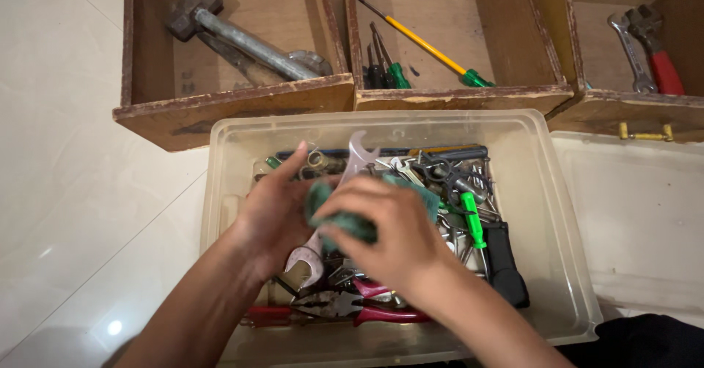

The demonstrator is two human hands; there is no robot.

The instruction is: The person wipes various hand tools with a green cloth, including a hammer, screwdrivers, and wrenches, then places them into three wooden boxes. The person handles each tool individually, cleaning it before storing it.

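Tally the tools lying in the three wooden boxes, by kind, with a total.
Hammer: 1
Screwdrivers: 4, as far as can be told
Wrenches: 2
Total: 7, not counting a metal piece half hidden under the hammer.

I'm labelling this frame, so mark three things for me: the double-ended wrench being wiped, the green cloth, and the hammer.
wrench (358, 155), head view, on its upper open jaw end.
green cloth (345, 223), head view, on the fold below the right hand's fingers.
hammer (249, 45), head view, on the middle of its grey metal handle.
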